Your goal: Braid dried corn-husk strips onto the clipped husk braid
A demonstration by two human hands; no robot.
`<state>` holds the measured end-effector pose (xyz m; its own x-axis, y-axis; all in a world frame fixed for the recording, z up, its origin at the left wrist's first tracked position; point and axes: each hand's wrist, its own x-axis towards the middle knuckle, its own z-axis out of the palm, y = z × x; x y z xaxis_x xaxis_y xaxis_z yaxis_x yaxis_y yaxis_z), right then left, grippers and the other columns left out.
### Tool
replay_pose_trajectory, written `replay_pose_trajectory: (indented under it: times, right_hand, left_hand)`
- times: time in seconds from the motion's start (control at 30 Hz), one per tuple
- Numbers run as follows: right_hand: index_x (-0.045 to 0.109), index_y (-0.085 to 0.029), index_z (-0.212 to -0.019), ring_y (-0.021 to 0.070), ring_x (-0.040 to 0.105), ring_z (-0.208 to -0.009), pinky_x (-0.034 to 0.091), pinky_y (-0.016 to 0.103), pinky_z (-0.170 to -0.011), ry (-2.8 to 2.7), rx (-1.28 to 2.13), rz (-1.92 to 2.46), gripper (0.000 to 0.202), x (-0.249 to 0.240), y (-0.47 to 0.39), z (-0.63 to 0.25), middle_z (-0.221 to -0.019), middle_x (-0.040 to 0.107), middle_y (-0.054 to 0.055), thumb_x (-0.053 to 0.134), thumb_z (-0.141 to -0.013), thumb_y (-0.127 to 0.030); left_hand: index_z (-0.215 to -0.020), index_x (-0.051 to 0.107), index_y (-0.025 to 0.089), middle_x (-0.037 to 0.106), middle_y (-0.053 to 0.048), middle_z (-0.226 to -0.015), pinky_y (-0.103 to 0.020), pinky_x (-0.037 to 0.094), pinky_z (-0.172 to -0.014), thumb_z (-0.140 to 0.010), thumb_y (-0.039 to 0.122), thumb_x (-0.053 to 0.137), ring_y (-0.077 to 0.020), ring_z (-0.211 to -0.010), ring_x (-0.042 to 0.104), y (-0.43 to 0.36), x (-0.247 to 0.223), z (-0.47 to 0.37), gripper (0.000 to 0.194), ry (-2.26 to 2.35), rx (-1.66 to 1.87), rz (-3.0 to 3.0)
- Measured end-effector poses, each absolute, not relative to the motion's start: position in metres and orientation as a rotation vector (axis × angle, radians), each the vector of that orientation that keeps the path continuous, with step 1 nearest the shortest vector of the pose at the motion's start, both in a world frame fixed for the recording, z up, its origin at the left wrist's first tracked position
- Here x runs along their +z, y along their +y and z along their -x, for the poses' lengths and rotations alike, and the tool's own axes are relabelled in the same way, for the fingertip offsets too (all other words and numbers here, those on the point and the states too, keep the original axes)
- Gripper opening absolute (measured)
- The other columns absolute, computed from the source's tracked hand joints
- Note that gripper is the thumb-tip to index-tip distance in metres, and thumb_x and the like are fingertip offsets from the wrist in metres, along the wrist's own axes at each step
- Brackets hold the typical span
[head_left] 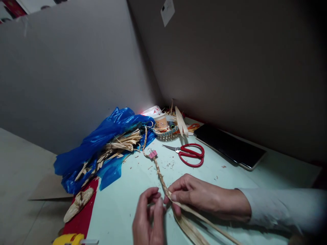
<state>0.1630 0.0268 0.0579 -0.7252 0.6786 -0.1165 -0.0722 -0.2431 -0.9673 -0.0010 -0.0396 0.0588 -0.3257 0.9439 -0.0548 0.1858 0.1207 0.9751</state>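
Note:
A plaited cord of dried straw-like husk runs down the table toward me. A pink binder clip grips it farther up. My right hand pinches the lower end of the plait between thumb and fingers. Below that pinch, loose flat husk strands spread toward the bottom right. Just left of the plait is my left hand, its fingers loosely curled, thumb apart, with nothing visible in them. Red-handled scissors lie beyond my right hand, blades partly apart.
A blue plastic bag with dried husks lies at the left. Behind stand a paper cup and a basket. A black tablet lies right. A woven sole-shaped piece and yellow glue gun sit lower left. Grey partitions enclose the table.

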Motion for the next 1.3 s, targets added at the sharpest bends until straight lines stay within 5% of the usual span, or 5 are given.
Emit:
replay_pose_trajectory:
  times: [0.23, 0.43, 0.73, 1.07, 1.3]
  right_hand:
    - [0.055, -0.014, -0.07, 0.0138, 0.052, -0.065, 0.044, 0.026, -0.068, -1.68, 1.908, 0.586, 0.036, 0.058, 0.026, -0.163, -0.07, 0.057, 0.002, 0.049, -0.09, -0.044]
    - [0.06, -0.013, -0.08, 0.0147, 0.054, -0.071, 0.046, 0.028, -0.077, -1.724, 1.93, 0.504, 0.04, 0.063, 0.026, -0.164, -0.075, 0.059, 0.003, 0.043, -0.096, -0.046]
    - [0.049, -0.015, -0.103, 0.016, 0.055, -0.071, 0.047, 0.028, -0.069, -1.861, 1.695, 0.904, 0.021, 0.058, 0.014, -0.169, -0.075, 0.059, 0.002, 0.042, -0.095, -0.033]
    - [0.053, -0.018, -0.084, 0.0171, 0.055, -0.07, 0.034, 0.026, -0.058, -2.512, 1.019, 1.089, 0.022, 0.081, 0.018, -0.178, -0.073, 0.058, 0.004, 0.038, -0.096, -0.028]
    - [0.053, -0.018, -0.078, 0.0129, 0.047, -0.057, 0.024, 0.027, -0.053, -2.517, 0.803, 1.096, 0.023, 0.081, 0.013, -0.175, -0.066, 0.058, 0.003, 0.04, -0.095, -0.027]
  left_hand:
    - [-0.086, 0.058, 0.016, 0.057, 0.004, -0.057, -0.016, 0.03, -0.039, -0.071, 0.045, 0.078, -0.0047, -0.04, 0.039, -0.024, 0.052, -0.007, 0.037, 1.13, 0.927, -0.714]
    - [-0.087, 0.06, 0.013, 0.066, -0.002, -0.061, -0.019, 0.042, -0.053, -0.077, 0.033, 0.074, -0.0097, -0.051, 0.057, -0.019, 0.058, 0.003, 0.027, 1.127, 0.96, -0.867]
    - [-0.078, 0.052, 0.017, 0.054, 0.007, -0.051, -0.012, 0.008, -0.035, -0.063, 0.048, 0.083, 0.0038, -0.035, 0.012, -0.028, 0.052, -0.005, 0.046, 1.101, 0.908, -0.61]
    - [-0.067, 0.056, 0.015, 0.049, 0.005, -0.051, -0.015, 0.028, -0.048, -0.063, 0.046, 0.082, -0.0046, -0.047, 0.039, -0.035, 0.04, -0.01, 0.04, 1.348, 1.079, -0.686]
    - [-0.064, 0.052, 0.017, 0.042, 0.008, -0.045, -0.017, 0.018, -0.046, -0.069, 0.047, 0.075, -0.0044, -0.044, 0.026, -0.035, 0.045, -0.015, 0.038, 1.491, 1.01, -0.833]
